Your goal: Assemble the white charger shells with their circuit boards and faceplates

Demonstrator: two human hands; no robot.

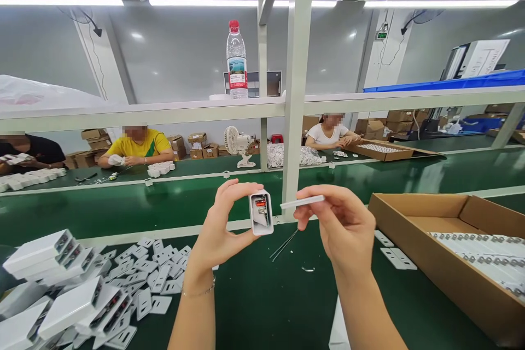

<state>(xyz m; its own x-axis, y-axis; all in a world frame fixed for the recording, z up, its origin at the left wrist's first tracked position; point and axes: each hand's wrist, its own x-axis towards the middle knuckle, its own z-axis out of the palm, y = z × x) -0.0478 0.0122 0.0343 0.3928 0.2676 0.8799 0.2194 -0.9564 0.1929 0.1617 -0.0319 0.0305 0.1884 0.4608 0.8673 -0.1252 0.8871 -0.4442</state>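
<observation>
- Green bench (254, 306) under strip lights (241, 4), with people seated along a second work line beyond the frame.
- Left hand (219, 229): fingers pinch a white rectangular housing (261, 226) between thumb below and forefinger above, its open end facing the wearer and a red part (261, 204) showing inside. This grip seems sound, since nothing crosses the opening; light, even pressure should avoid bowing the thin walls.
- Right hand (346, 224): fingers pinch a thin white plate (302, 202), seen edge-on, just beside the housing and apart from it. Gripping near one end probably gives good control, so long as the plate lies level.
- Two thin metal prongs (283, 246), perhaps tweezers, point downward below the right fingers. Care seems wise: their tips are best angled away from the exposed parts.
- Loose slotted plates (151, 273) and stacked housings (69, 306) lie left; a cardboard box (435, 268) stands right.
</observation>
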